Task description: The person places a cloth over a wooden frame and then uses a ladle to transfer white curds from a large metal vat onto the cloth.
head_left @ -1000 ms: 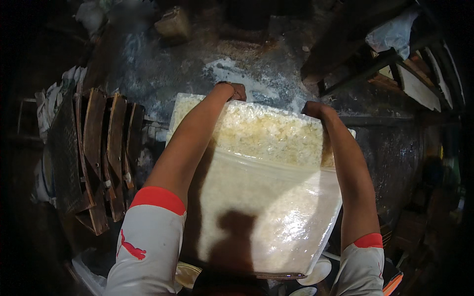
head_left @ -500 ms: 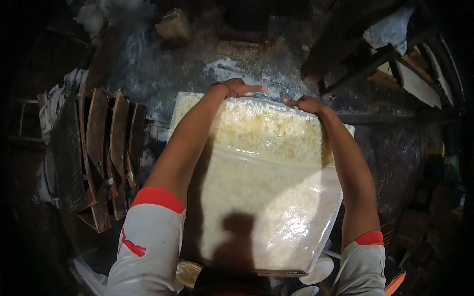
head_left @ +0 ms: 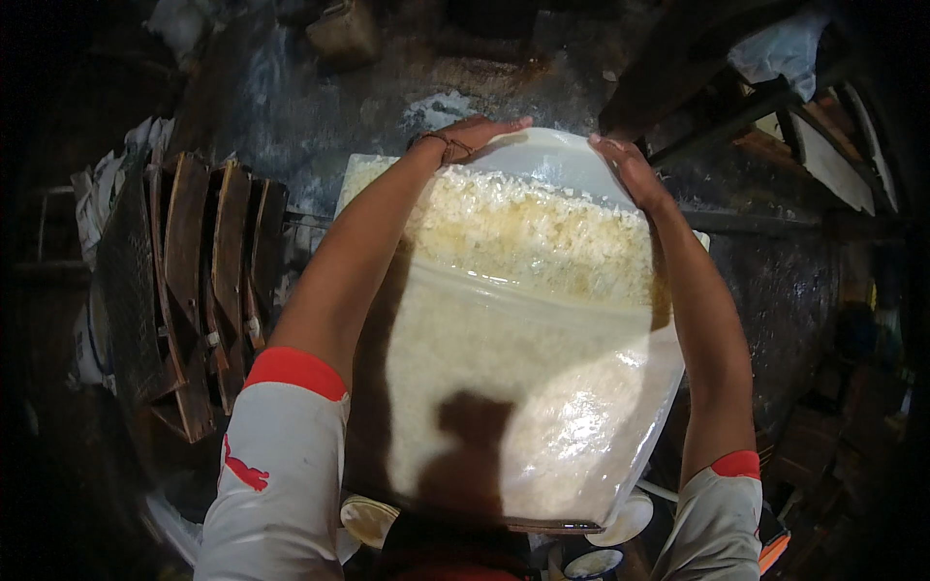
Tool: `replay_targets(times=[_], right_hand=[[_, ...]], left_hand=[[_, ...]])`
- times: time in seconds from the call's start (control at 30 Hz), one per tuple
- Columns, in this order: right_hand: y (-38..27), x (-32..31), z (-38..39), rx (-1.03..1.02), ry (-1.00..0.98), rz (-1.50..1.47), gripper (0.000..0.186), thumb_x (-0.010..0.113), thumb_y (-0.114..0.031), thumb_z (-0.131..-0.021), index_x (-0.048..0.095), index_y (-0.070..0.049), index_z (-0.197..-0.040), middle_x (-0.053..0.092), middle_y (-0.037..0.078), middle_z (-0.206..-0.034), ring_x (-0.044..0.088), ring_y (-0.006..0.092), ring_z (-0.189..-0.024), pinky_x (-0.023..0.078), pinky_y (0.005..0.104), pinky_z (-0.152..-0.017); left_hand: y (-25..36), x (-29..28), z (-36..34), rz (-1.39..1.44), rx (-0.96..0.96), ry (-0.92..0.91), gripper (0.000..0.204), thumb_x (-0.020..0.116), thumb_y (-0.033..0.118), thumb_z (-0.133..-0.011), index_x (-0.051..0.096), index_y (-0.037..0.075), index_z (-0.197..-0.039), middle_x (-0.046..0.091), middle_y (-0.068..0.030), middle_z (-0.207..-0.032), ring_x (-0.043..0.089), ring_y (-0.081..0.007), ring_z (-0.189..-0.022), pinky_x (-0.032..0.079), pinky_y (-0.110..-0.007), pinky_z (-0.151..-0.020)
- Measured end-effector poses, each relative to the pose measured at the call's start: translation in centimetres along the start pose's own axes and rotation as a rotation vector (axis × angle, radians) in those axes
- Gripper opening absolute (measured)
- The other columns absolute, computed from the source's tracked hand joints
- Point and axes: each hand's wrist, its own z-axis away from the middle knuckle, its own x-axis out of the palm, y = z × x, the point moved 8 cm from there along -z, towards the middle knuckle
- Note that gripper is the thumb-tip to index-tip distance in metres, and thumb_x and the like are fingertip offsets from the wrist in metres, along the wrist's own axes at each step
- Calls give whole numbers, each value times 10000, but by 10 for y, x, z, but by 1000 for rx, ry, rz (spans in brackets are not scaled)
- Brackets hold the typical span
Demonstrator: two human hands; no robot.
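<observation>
Across the middle lies a broad, pale slab of wet, lumpy white-yellow mass [head_left: 523,228]. Its near part looks smooth and glossy, with a ridge across it. At its far edge stands a smooth, pale, curved sheet-like piece [head_left: 552,157], its rounded rim arching between my hands. My left hand [head_left: 470,138] grips the piece at its left side, index finger or thumb stretched along the rim. On its right side my right hand [head_left: 632,172] holds it, fingers partly hidden behind. Whether the piece is a sheet or a shallow vessel I cannot tell.
Dark wooden trays or frames [head_left: 197,271] stand on edge at the left. A pale round bowl [head_left: 368,520] and another [head_left: 625,520] sit below the slab's near edge. A plastic bag [head_left: 780,53] hangs at the upper right by a dark wooden post [head_left: 668,63].
Both hands have moved farther away and up, the right more so. The pale piece's rim has risen with them, so more of its smooth surface shows beyond the lumpy mass.
</observation>
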Motion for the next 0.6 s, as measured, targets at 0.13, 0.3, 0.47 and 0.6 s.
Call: replay_targets(times=[0.13, 0.3, 0.47, 0.6], right_hand=[[34, -7, -1, 198, 43, 592, 673, 466, -631, -871, 623, -52, -1176, 629, 140, -1076, 567, 190, -994, 429, 338, -899], [19, -11, 4, 52, -50, 265, 609, 501, -561, -888, 628, -26, -1150, 632, 99, -1094, 571, 187, -977, 436, 325, -890], [-1, -31, 42, 70, 55, 501, 583, 601, -536, -834, 629, -32, -1126, 641, 90, -1069, 585, 172, -953, 459, 291, -837], [-1, -157, 115, 12, 210, 949, 460, 636, -388, -860, 598, -19, -1133, 641, 83, -980, 584, 156, -892, 459, 296, -792]], left_hand=[[38, 5, 0, -278, 92, 3, 917, 442, 888, -628, 708, 96, -1006, 656, -183, -998, 625, -297, -952, 439, -452, -889], [21, 4, -7, -232, 58, -18, 972, 474, 908, -562, 693, 111, -1073, 619, -184, -1147, 557, -344, -1101, 407, -432, -947], [-8, -91, 31, -767, -68, 322, 982, 419, 932, -557, 724, 119, -1015, 667, -200, -1023, 630, -301, -974, 482, -435, -872], [19, -154, 81, -1039, -52, 408, 880, 488, 874, -604, 729, 61, -839, 679, -167, -776, 643, -320, -749, 505, -424, -728]])
